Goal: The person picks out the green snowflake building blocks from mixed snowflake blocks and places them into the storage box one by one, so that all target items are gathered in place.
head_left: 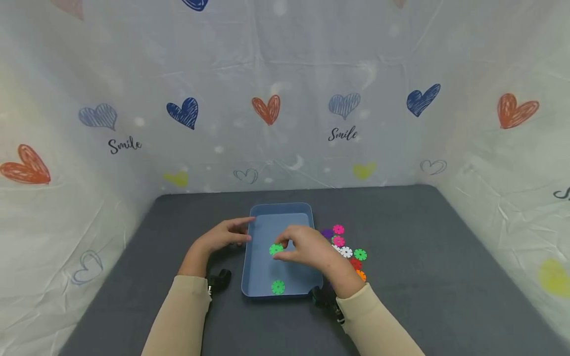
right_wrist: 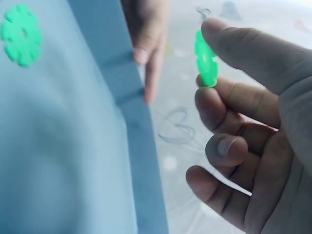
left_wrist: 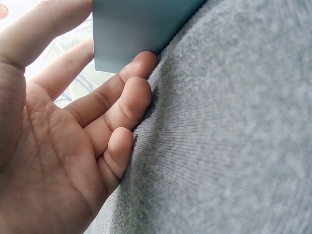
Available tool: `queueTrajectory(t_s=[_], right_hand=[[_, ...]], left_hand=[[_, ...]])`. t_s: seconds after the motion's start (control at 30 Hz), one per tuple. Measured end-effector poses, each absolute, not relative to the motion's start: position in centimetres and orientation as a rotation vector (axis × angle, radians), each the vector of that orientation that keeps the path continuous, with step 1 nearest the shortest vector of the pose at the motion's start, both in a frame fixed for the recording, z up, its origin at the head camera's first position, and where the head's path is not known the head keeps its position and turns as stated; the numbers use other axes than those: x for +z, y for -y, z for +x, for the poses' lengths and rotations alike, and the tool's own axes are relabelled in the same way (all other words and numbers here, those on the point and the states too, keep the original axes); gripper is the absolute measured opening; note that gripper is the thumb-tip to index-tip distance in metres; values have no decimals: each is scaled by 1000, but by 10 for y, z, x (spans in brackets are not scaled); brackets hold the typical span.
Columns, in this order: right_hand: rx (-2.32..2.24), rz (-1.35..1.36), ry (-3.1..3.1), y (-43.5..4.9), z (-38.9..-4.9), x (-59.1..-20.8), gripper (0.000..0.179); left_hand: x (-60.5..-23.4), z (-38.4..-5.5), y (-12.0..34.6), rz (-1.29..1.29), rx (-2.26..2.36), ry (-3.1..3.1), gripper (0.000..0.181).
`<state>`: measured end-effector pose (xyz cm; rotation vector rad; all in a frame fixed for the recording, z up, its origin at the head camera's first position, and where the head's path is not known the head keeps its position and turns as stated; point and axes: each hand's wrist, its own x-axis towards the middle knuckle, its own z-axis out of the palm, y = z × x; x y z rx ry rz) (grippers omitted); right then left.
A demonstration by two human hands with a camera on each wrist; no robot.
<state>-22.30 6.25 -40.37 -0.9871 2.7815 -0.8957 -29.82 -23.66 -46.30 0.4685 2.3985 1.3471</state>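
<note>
My right hand [head_left: 307,247] pinches a green notched plastic disc [right_wrist: 205,58] between thumb and fingers, above the blue tray [head_left: 258,274]. The disc is seen nearly edge-on in the right wrist view. A second green disc [head_left: 278,287] lies flat inside the tray, near its front edge. At the tray's left side, my left hand [head_left: 224,234] touches the rim with an extended index finger and thumb. Its other fingers [left_wrist: 134,100] bend down against the grey cloth beside the tray wall [left_wrist: 129,36].
Several flower-shaped discs lie right of the tray, among them pink [head_left: 338,241], white [head_left: 346,252], green [head_left: 360,254], red [head_left: 355,263] and orange [head_left: 361,275] ones; my right forearm partly covers this group. A curtain [head_left: 294,148] printed with hearts hangs behind the grey table [head_left: 427,277].
</note>
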Motion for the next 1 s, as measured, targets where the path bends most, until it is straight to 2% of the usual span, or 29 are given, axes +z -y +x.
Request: queueTrajectory(t_s=[0.67, 0.9, 1.0], right_hand=[[-610, -1097, -2747, -43, -231, -450, 21], [-515, -1045, -2790, -44, -230, -449, 24], [-516, -1021, -2785, -46, -229, -446, 32]], left_hand=[[-461, -298, 238, 487, 1362, -2400, 68], [-462, -298, 237, 494, 1352, -2410, 68], [-461, -298, 237, 506, 1358, -2408, 68]])
